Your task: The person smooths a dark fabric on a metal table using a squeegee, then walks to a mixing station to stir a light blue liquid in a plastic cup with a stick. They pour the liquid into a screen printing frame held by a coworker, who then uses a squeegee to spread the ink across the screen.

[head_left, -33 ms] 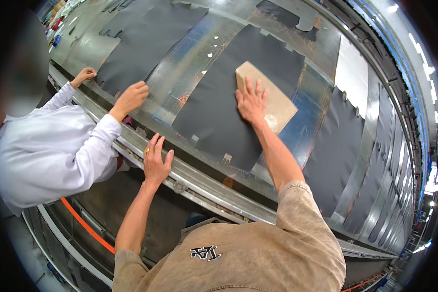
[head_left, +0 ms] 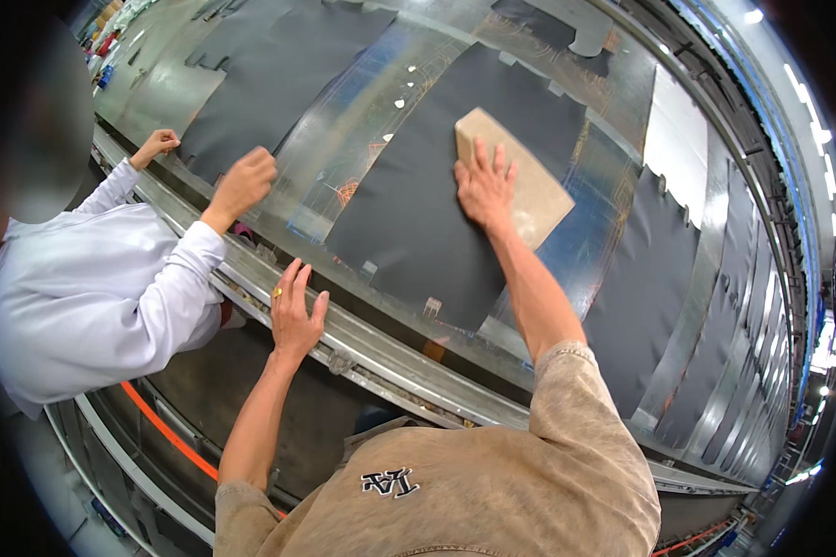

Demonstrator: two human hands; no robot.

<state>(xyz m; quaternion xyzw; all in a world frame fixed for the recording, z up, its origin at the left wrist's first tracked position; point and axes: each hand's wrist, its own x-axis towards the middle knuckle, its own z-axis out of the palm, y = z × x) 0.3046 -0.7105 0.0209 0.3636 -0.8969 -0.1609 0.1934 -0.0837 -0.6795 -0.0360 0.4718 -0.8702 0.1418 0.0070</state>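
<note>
Tan rectangular slab (head_left: pixel 541 193): over the right part of a charcoal-black, smooth, flexible sheet (head_left: pixel 409 223), one corner reaching past that sheet's right edge.
Right hand (head_left: pixel 486 186): palm down, fingers stretched across the slab, thumb at the left; from where I stand I cannot tell whether it pinches or only presses.
Left hand (head_left: pixel 297 311): wide, fingers loosely spread, holding nothing, by the long silver metal rail (head_left: pixel 409 373) at the near side; whether they touch I cannot make out.
Scuffed, shiny metal table (head_left: pixel 334 148): under the black sheet, with a second dark sheet (head_left: pixel 279 74) to the left and a third dark sheet (head_left: pixel 636 288) to the right.
Co-worker in a white long-sleeved top (head_left: pixel 93 288): at left, both hands near the second sheet's near end.
</note>
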